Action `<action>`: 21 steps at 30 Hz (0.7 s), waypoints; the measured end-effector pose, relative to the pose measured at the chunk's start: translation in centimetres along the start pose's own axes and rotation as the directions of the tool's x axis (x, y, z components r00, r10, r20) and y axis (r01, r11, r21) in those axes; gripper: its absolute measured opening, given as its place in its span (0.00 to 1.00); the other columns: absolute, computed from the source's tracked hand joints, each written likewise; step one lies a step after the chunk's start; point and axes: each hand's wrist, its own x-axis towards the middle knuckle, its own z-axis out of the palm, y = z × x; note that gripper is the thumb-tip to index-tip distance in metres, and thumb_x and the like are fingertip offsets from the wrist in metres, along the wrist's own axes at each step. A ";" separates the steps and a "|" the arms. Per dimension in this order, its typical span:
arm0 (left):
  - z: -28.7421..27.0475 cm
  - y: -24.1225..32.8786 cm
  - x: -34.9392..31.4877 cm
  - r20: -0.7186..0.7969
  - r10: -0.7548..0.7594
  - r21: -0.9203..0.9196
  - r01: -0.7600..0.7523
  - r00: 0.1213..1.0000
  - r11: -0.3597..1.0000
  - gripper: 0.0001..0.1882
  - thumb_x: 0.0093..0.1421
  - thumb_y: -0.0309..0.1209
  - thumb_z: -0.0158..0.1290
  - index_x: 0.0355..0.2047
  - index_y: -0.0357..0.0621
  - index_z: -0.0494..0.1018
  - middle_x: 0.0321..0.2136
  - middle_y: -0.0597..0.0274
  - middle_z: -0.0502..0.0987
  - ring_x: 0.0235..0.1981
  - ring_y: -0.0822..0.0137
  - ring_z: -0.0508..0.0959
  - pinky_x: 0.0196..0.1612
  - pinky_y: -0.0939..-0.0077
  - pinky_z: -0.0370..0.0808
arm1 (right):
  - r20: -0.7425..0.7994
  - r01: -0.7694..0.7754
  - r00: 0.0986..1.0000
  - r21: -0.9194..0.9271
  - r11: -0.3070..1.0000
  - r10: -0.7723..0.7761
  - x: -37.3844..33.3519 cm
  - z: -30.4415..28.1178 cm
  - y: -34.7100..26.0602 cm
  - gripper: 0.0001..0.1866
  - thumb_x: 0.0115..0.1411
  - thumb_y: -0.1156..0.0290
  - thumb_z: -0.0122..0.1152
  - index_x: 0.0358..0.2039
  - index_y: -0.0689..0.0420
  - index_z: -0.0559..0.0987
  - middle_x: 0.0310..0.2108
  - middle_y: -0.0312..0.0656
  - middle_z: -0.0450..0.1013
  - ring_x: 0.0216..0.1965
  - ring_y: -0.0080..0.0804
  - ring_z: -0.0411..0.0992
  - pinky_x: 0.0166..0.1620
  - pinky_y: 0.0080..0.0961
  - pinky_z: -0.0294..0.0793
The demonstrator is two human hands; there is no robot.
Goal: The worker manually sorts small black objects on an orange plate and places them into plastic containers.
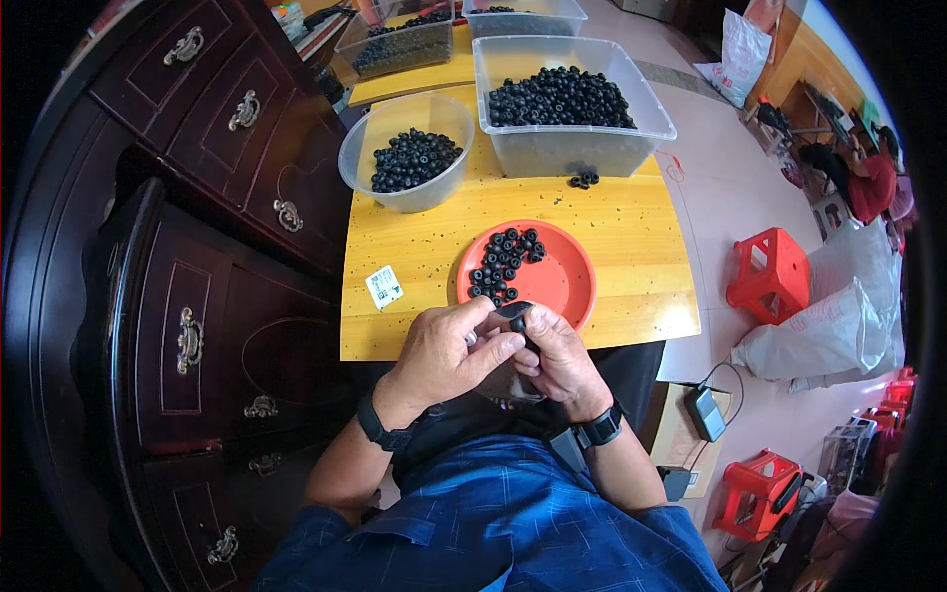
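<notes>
One orange plate [567,281], one round bowl [367,126], three rectangular tubs [631,94], two red stools [769,271]

Left hand [444,350] and right hand [557,355] pressed together, fingers curled; both wrists bent inward

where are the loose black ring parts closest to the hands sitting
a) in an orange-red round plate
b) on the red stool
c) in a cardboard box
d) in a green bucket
a: the small black rings nearest the left hand and right hand lie in a cluster on the orange-red round plate at the near edge of the yellow table, just beyond the fingers, which pinch a small black part.
</notes>
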 end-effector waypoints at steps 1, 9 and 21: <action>0.1 0.1 0.0 -0.023 0.010 0.005 -0.010 1.000 1.000 0.13 0.60 0.35 0.60 0.36 0.37 0.75 0.25 0.57 0.80 0.24 0.69 0.80 0.29 0.76 0.75 | -0.001 -0.009 1.000 -0.012 1.000 0.009 0.0 0.2 -0.1 0.19 0.67 0.52 0.54 0.43 0.57 0.76 0.29 0.29 0.70 0.21 0.11 0.58 0.21 0.08 0.57; 0.4 -0.3 0.0 -0.047 0.049 0.084 -0.045 0.998 0.995 0.15 0.59 0.37 0.62 0.40 0.37 0.77 0.26 0.54 0.81 0.26 0.66 0.83 0.29 0.75 0.76 | 0.030 -0.010 0.999 -0.005 1.000 0.010 -0.2 -0.2 0.0 0.19 0.68 0.54 0.54 0.46 0.57 0.76 0.30 0.29 0.70 0.22 0.10 0.58 0.22 0.07 0.58; 0.3 -0.4 -0.1 -0.039 0.079 0.162 -0.071 0.996 0.984 0.17 0.60 0.41 0.61 0.41 0.41 0.76 0.26 0.55 0.81 0.24 0.63 0.82 0.27 0.74 0.76 | 0.009 -0.018 1.000 -0.049 0.999 0.018 -0.3 0.1 -0.2 0.16 0.69 0.56 0.54 0.45 0.55 0.77 0.28 0.28 0.70 0.21 0.10 0.57 0.22 0.07 0.57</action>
